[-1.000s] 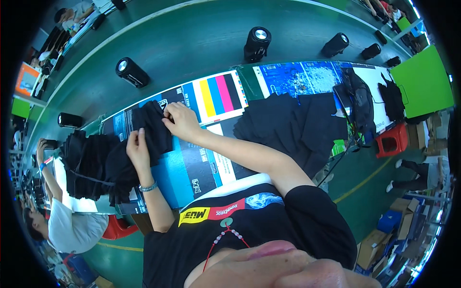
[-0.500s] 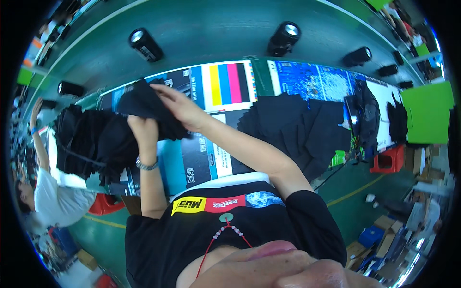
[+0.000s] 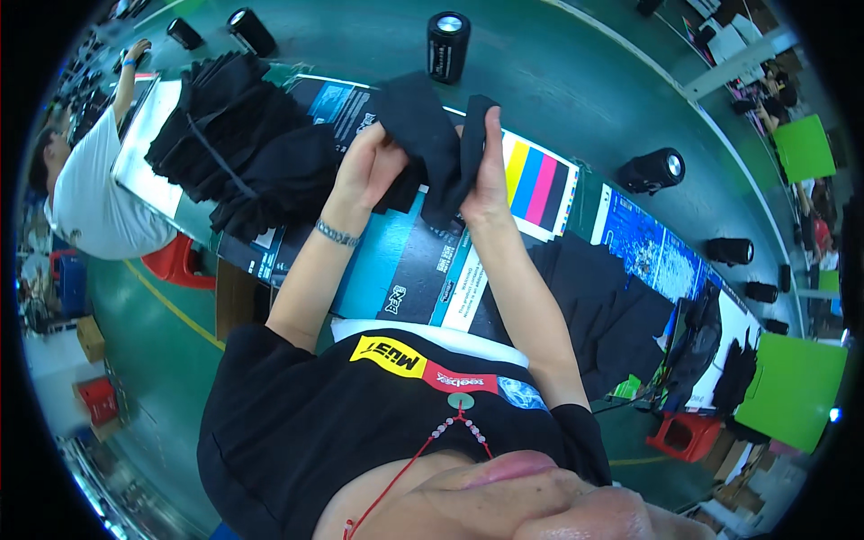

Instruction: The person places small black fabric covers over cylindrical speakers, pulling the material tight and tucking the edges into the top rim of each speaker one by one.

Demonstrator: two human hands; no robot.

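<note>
A black cloth piece is raised above the table between my two hands. My left hand is closed on its left side, the fingertips partly hidden by the cloth. At the other side my right hand grips the cloth, with the fingers pointing up along its edge. Just left of my left hand lies a heaped pile of black cloth pieces with a dark band across it. Another stack of black cloth pieces, fanned out, rests to the right of my right forearm.
Printed sheets cover the table beneath my hands. Black cylinders stand along the green surface beyond. Far right are a green panel and a red stool. A person in white works at the left.
The view has turned, so the table now slants down to the right. My hands have moved apart and right, away from the left pile, spreading the cloth between them.
</note>
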